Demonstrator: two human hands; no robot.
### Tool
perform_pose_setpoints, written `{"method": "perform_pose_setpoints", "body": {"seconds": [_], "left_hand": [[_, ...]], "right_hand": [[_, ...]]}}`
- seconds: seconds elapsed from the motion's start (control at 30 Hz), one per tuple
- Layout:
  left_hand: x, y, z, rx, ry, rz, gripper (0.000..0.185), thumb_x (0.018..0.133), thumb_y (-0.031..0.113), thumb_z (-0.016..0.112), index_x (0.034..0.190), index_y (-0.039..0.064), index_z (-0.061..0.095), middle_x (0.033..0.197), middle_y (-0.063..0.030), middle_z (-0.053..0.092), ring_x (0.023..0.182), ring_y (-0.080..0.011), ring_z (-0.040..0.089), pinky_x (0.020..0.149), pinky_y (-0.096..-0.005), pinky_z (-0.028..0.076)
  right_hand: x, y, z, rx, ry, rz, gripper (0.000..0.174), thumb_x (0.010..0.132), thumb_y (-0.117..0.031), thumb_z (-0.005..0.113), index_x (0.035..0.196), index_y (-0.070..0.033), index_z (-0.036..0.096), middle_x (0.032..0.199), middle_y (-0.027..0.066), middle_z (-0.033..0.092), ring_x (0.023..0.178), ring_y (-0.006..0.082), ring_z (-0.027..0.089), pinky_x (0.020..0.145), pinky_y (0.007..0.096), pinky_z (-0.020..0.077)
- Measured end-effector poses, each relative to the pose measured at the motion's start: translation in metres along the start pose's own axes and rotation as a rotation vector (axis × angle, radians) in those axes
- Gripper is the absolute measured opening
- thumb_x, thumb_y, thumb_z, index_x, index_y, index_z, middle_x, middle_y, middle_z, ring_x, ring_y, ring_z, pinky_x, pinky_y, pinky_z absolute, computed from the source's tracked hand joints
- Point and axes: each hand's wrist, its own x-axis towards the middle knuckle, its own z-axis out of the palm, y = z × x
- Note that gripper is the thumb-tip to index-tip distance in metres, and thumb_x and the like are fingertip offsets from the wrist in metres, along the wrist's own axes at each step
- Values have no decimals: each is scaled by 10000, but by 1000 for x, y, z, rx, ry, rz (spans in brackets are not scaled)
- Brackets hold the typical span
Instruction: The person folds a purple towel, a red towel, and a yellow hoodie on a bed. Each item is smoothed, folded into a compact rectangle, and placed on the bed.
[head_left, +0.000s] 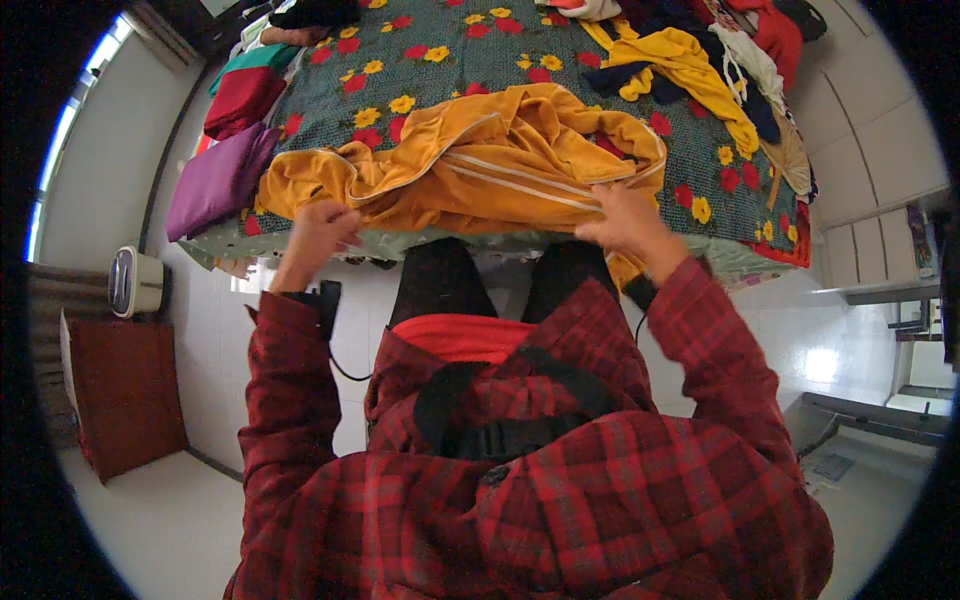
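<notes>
An orange-yellow jacket (517, 180) with white stripes and a pale zip edge lies crumpled along the near edge of the bed. My left hand (326, 229) is at its left end, fingers curled and slightly blurred; whether cloth is pinched there is unclear. On the other side, my right hand (626, 225) grips the striped part of the jacket between thumb and fingers. Some yellow-orange cloth hangs below the bed edge, under my right wrist.
A dark green floral bedspread (450, 71) covers the bed. Folded purple cloth (217, 180) and red cloth (244, 101) lie at left. Loose clothes, including a yellow garment (675, 67), and a hand fan (787, 157) lie at right. A brown cabinet (127, 394) stands at left.
</notes>
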Motion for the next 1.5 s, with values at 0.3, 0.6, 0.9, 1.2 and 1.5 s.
{"method": "perform_pose_setpoints", "body": {"seconds": [0.3, 0.6, 0.9, 1.2, 1.5], "left_hand": [[11, 72, 77, 157, -212, 441, 296, 935, 214, 648, 1075, -45, 674, 830, -79, 692, 798, -133, 655, 721, -299, 522], [55, 97, 75, 472, 98, 429, 444, 937, 380, 620, 983, -55, 694, 838, -175, 712, 763, -312, 687, 698, -416, 523], [26, 138, 126, 887, 193, 332, 736, 872, 651, 592, 938, -72, 713, 917, -262, 688, 883, -409, 694, 773, -487, 558], [76, 98, 121, 876, 165, 185, 339, 763, 311, 730, 832, -17, 685, 985, -227, 698, 892, -384, 693, 784, -464, 557], [119, 36, -28, 183, 184, 979, 105, 762, 77, 644, 859, 40, 663, 852, -129, 614, 795, -305, 619, 701, -368, 500]], "right_hand": [[6, -54, 7, 190, 169, 36, 216, 790, -124, 576, 977, -59, 663, 890, 168, 693, 790, 387, 671, 705, 526, 519], [-19, -155, 5, 832, -149, -858, 316, 811, -177, 651, 1086, -21, 661, 1004, 201, 662, 952, 389, 645, 804, 462, 532], [1, -5, 39, -184, 244, 178, 379, 787, -294, 737, 1021, -5, 661, 1026, 217, 660, 945, 375, 646, 819, 507, 516], [27, 26, 58, -27, 208, 203, 475, 815, -341, 715, 1131, -2, 613, 975, 190, 688, 944, 378, 660, 864, 508, 472], [45, 80, -19, 546, 481, -9, 271, 916, -240, 570, 991, -23, 714, 965, 203, 712, 893, 412, 669, 777, 438, 539]]}}
